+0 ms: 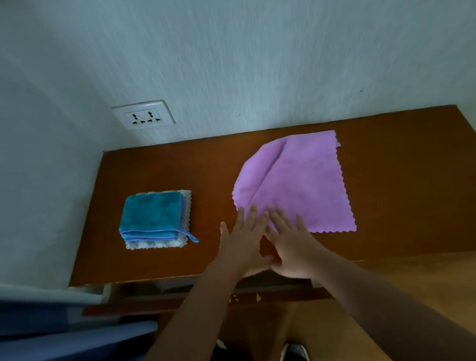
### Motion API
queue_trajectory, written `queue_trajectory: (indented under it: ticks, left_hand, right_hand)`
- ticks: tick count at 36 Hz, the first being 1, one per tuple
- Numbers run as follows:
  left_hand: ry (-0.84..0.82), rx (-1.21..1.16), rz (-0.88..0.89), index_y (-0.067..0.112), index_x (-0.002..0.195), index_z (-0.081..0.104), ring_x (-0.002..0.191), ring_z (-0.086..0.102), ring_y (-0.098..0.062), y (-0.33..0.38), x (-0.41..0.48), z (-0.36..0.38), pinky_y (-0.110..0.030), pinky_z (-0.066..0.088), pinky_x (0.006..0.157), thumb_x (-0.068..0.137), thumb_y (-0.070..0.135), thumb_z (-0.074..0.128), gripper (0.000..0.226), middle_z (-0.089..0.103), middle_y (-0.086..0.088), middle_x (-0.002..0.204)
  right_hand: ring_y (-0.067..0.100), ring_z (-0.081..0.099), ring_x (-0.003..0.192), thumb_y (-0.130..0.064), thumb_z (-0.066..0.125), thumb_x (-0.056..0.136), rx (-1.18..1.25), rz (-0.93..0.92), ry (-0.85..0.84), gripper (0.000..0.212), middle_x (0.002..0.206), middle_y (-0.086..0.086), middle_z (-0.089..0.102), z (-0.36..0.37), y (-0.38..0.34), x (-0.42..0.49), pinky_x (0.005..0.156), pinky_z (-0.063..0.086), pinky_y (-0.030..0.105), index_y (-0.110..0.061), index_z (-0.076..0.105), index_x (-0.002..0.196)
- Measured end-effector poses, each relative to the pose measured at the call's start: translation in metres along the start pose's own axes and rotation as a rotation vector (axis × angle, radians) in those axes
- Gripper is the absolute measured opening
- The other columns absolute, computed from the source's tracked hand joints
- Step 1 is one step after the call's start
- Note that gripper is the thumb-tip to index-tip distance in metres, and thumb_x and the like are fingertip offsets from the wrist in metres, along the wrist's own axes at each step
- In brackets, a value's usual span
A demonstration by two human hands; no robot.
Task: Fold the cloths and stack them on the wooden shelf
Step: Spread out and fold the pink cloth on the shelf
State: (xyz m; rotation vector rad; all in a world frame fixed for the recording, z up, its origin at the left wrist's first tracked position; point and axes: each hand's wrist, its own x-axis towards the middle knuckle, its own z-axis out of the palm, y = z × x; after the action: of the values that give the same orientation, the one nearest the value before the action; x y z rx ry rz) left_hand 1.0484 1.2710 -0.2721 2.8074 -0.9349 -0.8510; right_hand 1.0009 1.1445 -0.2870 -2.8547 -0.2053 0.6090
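i'm looking down over a wooden shelf (397,183) set against a pale wall, and both hands are laid at the near left corner of a purple cloth (301,184) that lies mostly flat on the right half of the surface. my left hand (240,240) has its fingers straight and slightly fanned, tips resting on the scalloped edge of the cloth; my right hand (288,241) sits just beside it, fingers spread flat on the fabric, and the two hands overlap near the wrists. neither hand is pinching anything that i can see. the far left corner of the purple cloth is already turned in, leaving a diagonal ridge and a rounded outline there (so it is not lying square). well apart to the left sits the stack: a folded teal cloth (152,214) on top of a folded white cloth (160,242), a small loop hanging off the teal one's near corner. i judge i'm smoothing before the first proper fold. the risk is that the turned-in corner gets trapped inside the fold, giving a lumpy, lopsided bundle that will sit crooked on the stack. pressing with flat palms could also slide the whole cloth across the slick wood instead of flattening it.
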Motion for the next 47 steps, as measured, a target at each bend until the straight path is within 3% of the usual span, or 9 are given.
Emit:
queue_trajectory:
  ticks: [6,11,17,23,28,30,33,35,47]
  left_hand:
    - [-0.024,0.156,-0.075,0.023,0.145,-0.022,0.139,-0.027,-0.027,-0.001,-0.035,0.030,-0.054,-0.012,0.108,0.072,0.064,0.064,0.120,-0.031,-0.004,0.151]
    - [-0.012,0.167,-0.118,0.023,0.143,-0.027,0.139,-0.024,-0.031,-0.002,-0.041,0.050,-0.054,-0.007,0.110,0.074,0.055,0.068,0.122,-0.033,-0.005,0.150]
    - [0.090,0.163,-0.129,0.021,0.147,-0.016,0.144,-0.008,-0.028,-0.009,-0.029,0.049,-0.044,0.008,0.115,0.095,0.028,0.051,0.085,-0.019,-0.007,0.155]
    - [-0.001,0.170,-0.124,0.019,0.147,-0.018,0.142,-0.016,-0.030,-0.010,-0.026,0.052,-0.046,0.007,0.115,0.074,0.052,0.070,0.119,-0.024,-0.006,0.154]
    - [0.036,0.215,-0.165,0.017,0.145,-0.022,0.141,-0.019,-0.032,-0.007,-0.024,0.060,-0.044,0.004,0.115,0.077,0.049,0.068,0.118,-0.028,-0.008,0.153]
    - [0.041,0.210,-0.174,0.018,0.145,-0.022,0.141,-0.018,-0.032,-0.006,-0.024,0.060,-0.043,0.006,0.115,0.079,0.047,0.068,0.116,-0.027,-0.007,0.153]
    - [0.060,0.200,-0.173,0.018,0.146,-0.020,0.142,-0.016,-0.030,-0.006,-0.024,0.058,-0.041,0.010,0.115,0.082,0.044,0.065,0.109,-0.025,-0.006,0.154]
    - [0.074,0.193,-0.172,0.018,0.147,-0.018,0.143,-0.014,-0.030,-0.006,-0.023,0.059,-0.039,0.015,0.115,0.085,0.042,0.063,0.105,-0.022,-0.006,0.155]
    - [0.189,0.090,-0.205,0.019,0.148,-0.015,0.145,-0.006,-0.024,-0.005,-0.017,0.066,-0.032,0.028,0.111,0.094,0.032,0.052,0.087,-0.012,-0.002,0.158]
  right_hand:
    - [0.035,-0.003,0.141,-0.073,0.064,0.062,-0.059,-0.121,0.054,0.118,0.156,0.012,-0.003,0.035,-0.011,-0.017,0.106,0.005,0.060,-0.020,0.004,0.149]
    - [0.028,-0.027,0.139,-0.059,0.067,0.073,-0.128,-0.091,-0.008,0.117,0.152,0.005,-0.031,0.042,-0.015,-0.021,0.111,-0.002,0.057,-0.025,-0.018,0.146]
    - [0.027,-0.033,0.130,-0.054,0.068,0.075,-0.150,-0.081,-0.035,0.118,0.149,0.006,-0.034,0.038,-0.016,-0.013,0.111,0.000,0.058,-0.022,-0.021,0.146]
    - [0.028,-0.031,0.133,-0.051,0.068,0.076,-0.106,-0.076,-0.025,0.118,0.150,0.006,-0.033,0.039,-0.016,-0.011,0.111,0.001,0.059,-0.020,-0.023,0.145]
    - [0.027,-0.032,0.131,-0.048,0.068,0.077,-0.091,-0.073,-0.002,0.115,0.152,0.007,-0.029,0.038,-0.016,-0.012,0.111,0.002,0.059,-0.019,-0.019,0.146]
    - [0.029,-0.022,0.135,-0.049,0.073,0.072,-0.097,-0.074,0.025,0.117,0.153,0.008,-0.022,0.038,-0.018,-0.011,0.109,0.010,0.061,-0.018,-0.009,0.149]
    - [0.038,0.034,0.132,-0.059,0.087,0.032,-0.098,-0.057,0.099,0.129,0.146,0.017,0.038,0.044,-0.013,-0.009,0.084,0.042,0.063,-0.012,0.035,0.141]
    - [0.037,0.051,0.121,-0.060,0.087,0.024,-0.084,-0.027,0.111,0.125,0.135,0.016,0.052,0.049,-0.011,-0.007,0.076,0.047,0.059,-0.013,0.047,0.133]
    - [0.032,0.058,0.115,-0.039,0.089,0.045,-0.087,-0.060,0.327,0.087,0.129,0.014,0.058,0.052,-0.011,-0.004,0.074,0.052,0.053,-0.017,0.060,0.125]
